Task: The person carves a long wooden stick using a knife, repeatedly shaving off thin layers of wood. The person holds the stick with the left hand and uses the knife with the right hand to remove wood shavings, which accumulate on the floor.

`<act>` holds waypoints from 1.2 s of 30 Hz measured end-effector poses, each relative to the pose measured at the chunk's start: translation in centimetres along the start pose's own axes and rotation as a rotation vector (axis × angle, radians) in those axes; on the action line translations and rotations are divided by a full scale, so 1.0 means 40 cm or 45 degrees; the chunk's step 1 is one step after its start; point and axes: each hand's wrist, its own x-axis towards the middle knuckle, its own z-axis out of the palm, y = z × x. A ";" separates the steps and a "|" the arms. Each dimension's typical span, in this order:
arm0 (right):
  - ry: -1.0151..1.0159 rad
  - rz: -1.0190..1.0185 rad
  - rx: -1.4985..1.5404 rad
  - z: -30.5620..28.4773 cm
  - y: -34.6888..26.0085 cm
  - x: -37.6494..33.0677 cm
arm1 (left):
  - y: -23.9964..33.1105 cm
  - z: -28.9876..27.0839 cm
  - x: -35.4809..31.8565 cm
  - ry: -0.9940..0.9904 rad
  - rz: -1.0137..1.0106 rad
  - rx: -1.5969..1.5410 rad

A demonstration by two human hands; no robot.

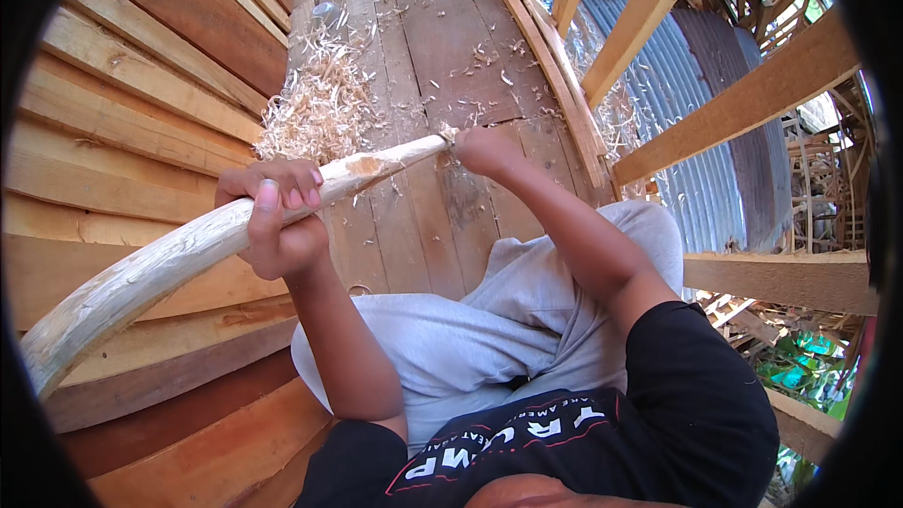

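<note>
Left hand (277,218) wrapped tight around a long pale pole (202,245), fingers curled over the top and thumb upright along the near side, a full closed grip. The pole is a stripped branch, round, slightly crooked, thick at the lower left and tapering toward the upper right; its surface is whitish with faint grey streaks and one tan, freshly cut patch just past the knuckles. It runs from the lower left edge up across the planks to the right hand (484,150), held clear above the person's lap.

The right hand is bunched into a fist at the thin end of the pole, knuckles down against it. Whether it clamps a tool or the pole tip itself is hard to make out; only a small pale bit shows beside the fingers.

Below, a floor of weathered grey-brown boards (442,66), cracked and rough, scattered with curls. A fluffy heap of pale shavings (320,108) sits just beyond the left hand. On the left, smooth orange-brown planks (122,141) stacked in steps. On the right, bare timber beams (752,94) cross over a ribbed metal sheet (687,75). Grey shorts (499,320) cover the knees.
</note>
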 end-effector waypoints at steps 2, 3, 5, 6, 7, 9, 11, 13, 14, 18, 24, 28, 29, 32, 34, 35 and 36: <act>0.024 0.040 0.072 -0.021 -0.044 0.008 | -0.002 -0.011 0.009 -0.060 0.028 0.005; 0.003 0.088 0.143 -0.004 -0.034 0.031 | -0.003 -0.016 0.004 -0.080 0.029 0.013; -0.076 0.081 0.111 0.018 0.067 0.038 | -0.006 -0.012 -0.011 -0.037 -0.009 0.008; -0.040 0.158 0.137 0.041 0.086 0.045 | -0.010 -0.007 0.006 -0.043 0.007 -0.012; -0.002 0.226 0.158 0.056 0.097 0.057 | -0.010 -0.006 0.003 -0.058 0.008 -0.016; 0.071 0.365 0.249 0.061 0.088 0.056 | -0.010 0.001 0.007 -0.037 0.005 -0.006; -0.019 0.177 0.149 0.015 0.009 0.007 | -0.001 -0.008 0.003 -0.012 0.004 0.028; -0.041 0.151 0.180 -0.037 -0.050 -0.005 | 0.003 -0.018 0.004 -0.063 0.012 0.012; -0.036 0.213 0.256 -0.052 -0.077 0.000 | 0.002 -0.024 0.003 -0.081 0.013 0.009; 0.007 0.219 0.168 0.016 0.097 0.033 | -0.012 0.000 0.006 -0.081 -0.005 -0.019; -0.014 0.196 0.164 -0.023 -0.041 -0.003 | 0.002 -0.008 -0.006 -0.036 0.010 0.048; -0.115 0.122 0.053 -0.019 0.020 0.006 | -0.001 -0.013 -0.013 -0.074 -0.016 -0.019; -0.001 0.227 0.188 0.004 0.095 0.026 | -0.007 -0.015 -0.006 -0.108 -0.016 -0.053; 0.091 0.270 0.092 0.058 0.147 0.069 | -0.015 -0.002 0.018 -0.155 0.022 -0.054; -0.036 0.120 0.057 0.013 0.049 0.027 | -0.003 -0.015 0.005 -0.095 0.011 0.019; -0.068 0.138 0.111 -0.051 -0.067 -0.010 | 0.004 -0.032 0.003 -0.075 0.011 0.021; -0.110 0.187 0.164 -0.089 -0.130 -0.051 | 0.001 -0.026 0.002 -0.079 0.015 0.008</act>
